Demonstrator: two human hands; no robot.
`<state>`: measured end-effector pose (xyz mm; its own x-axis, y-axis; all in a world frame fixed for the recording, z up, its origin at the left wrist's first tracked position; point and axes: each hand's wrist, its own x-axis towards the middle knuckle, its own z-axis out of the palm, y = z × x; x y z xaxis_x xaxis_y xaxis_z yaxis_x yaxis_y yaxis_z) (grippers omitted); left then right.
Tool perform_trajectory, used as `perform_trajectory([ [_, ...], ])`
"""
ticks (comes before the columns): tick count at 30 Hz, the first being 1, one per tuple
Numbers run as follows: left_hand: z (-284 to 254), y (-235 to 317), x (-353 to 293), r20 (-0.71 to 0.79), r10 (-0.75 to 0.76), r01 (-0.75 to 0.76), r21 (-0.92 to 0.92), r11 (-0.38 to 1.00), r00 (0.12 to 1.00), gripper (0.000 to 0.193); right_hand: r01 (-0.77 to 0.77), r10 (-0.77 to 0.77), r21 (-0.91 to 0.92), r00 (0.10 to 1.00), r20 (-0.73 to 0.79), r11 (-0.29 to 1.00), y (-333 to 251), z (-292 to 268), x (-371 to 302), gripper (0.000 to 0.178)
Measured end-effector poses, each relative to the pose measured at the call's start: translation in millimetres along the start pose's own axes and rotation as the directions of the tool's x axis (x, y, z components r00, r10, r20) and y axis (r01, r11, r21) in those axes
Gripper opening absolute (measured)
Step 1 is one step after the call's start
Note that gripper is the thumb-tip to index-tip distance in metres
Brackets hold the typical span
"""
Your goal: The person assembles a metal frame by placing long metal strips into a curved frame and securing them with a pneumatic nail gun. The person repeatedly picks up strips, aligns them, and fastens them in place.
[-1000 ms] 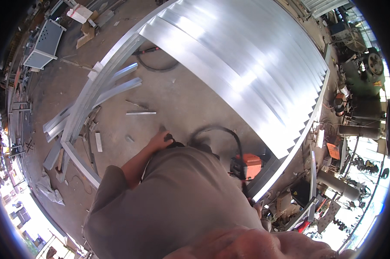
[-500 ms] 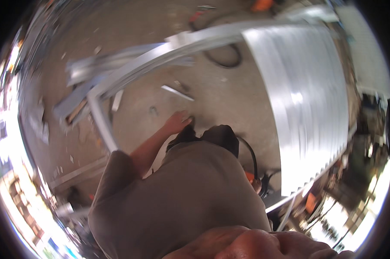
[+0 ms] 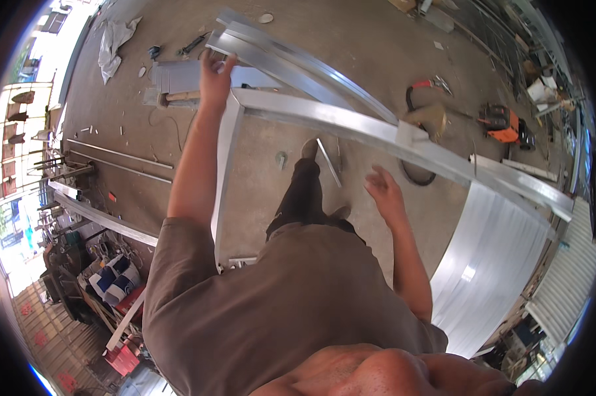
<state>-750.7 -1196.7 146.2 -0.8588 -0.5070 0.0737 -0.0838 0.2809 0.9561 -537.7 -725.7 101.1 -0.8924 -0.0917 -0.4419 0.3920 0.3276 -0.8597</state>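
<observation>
My left hand (image 3: pixel 215 80) reaches to the far left, past the corner of a silver metal frame (image 3: pixel 298 110). Its thumb and fingers close around the near end of a long silver metal profile (image 3: pixel 291 65), which slants away to the right. Inside the frame's opening, my right hand (image 3: pixel 386 193) hangs above the floor, holding nothing, its fingers loosely apart. A shiny ribbed metal sheet (image 3: pixel 476 270) lies along the frame's right part, beyond my right forearm.
Beneath the profile are a bluish flat panel (image 3: pixel 179 77) and a wooden-handled hammer (image 3: pixel 179 97). An orange-and-black machine (image 3: pixel 501 124) sits at the right, near a red-handled tool (image 3: pixel 432 84). Thin metal rods (image 3: pixel 120 153) lie at the left. A narrow metal strip (image 3: pixel 328 162) lies near my foot.
My left hand has moved far forward, onto the profile's end. My right hand has come up from beside my body into the frame's opening. The whole view has turned.
</observation>
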Motion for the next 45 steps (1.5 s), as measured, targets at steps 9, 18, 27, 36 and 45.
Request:
perform_trajectory([
  [9, 20.2, -101.4, 357.0, 0.159, -0.465, 0.399, 0.324, 0.858, 0.871, 0.115, 0.404, -0.359, -0.425, 0.915, 0.185, 0.81, -187.6, 197.8, 420.8, 0.093],
  [18, 45.8, -183.7, 428.7, 0.455, -0.496, 0.403, 0.291, 0.868, 0.74, 0.075, 0.373, -0.16, -0.633, 0.916, 0.368, 0.678, -201.9, 277.2, 574.7, 0.067],
  [27, 65.9, -154.0, 409.6, 0.478, -0.541, 0.505, 0.215, 0.836, 0.692, 0.063, 0.386, -0.165, -0.374, 0.848, 0.504, 0.843, -206.7, 227.6, 645.2, 0.092],
  [36, 49.3, -120.1, 373.4, 0.601, -0.445, 0.427, 0.184, 0.885, 0.664, 0.073, 0.447, -0.024, -0.341, 0.634, 0.773, 0.827, -243.4, 240.8, 661.6, 0.11],
  [45, 4.0, -114.5, 297.3, 0.605, -0.513, 0.379, 0.345, 0.858, 0.609, 0.086, 0.406, 0.041, -0.325, 0.57, 0.821, 0.854, -272.0, 231.7, 613.5, 0.109],
])
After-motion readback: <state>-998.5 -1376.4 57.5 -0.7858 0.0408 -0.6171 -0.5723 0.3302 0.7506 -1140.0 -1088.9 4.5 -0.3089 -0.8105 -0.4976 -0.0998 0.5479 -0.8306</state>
